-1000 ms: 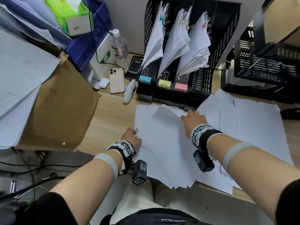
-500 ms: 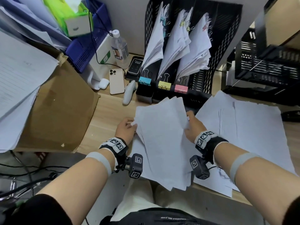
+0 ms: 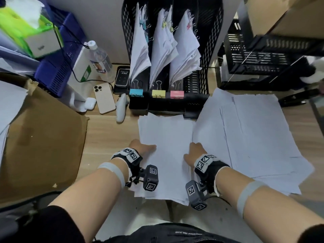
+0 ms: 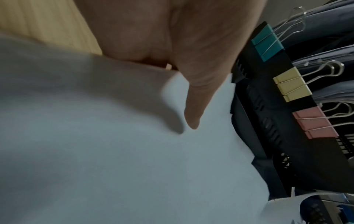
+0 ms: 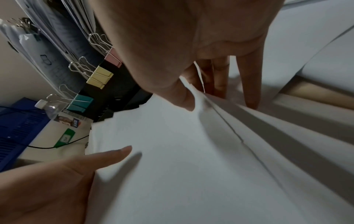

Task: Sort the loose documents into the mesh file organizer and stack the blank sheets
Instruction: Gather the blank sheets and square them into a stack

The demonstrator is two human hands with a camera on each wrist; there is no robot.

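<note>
A stack of blank white sheets (image 3: 166,151) lies lengthwise in front of the black mesh file organizer (image 3: 208,50), its near end past the desk edge. My left hand (image 3: 149,147) grips its left edge, thumb (image 4: 193,106) on top of the sheets (image 4: 153,166) and the fingers hidden underneath. My right hand (image 3: 190,151) holds the right edge, the thumb (image 5: 180,97) over the sheets (image 5: 182,166) and the fingers down its side. The organizer holds three clipped paper bundles (image 3: 161,50). Cyan, yellow and pink binder clips (image 3: 158,94) sit on its front rim.
More white sheets (image 3: 254,137) spread over the desk to the right. A cardboard box (image 3: 43,137) stands at the left. A phone (image 3: 104,98), earbud case (image 3: 90,103), white remote (image 3: 121,109) and water bottle (image 3: 100,60) lie behind it. Black mesh trays (image 3: 263,58) stand at the far right.
Both hands gathered the scattered sheets, raised them as one tilted bundle, and have now lowered it flat, with the hands drawn back along its two sides.
</note>
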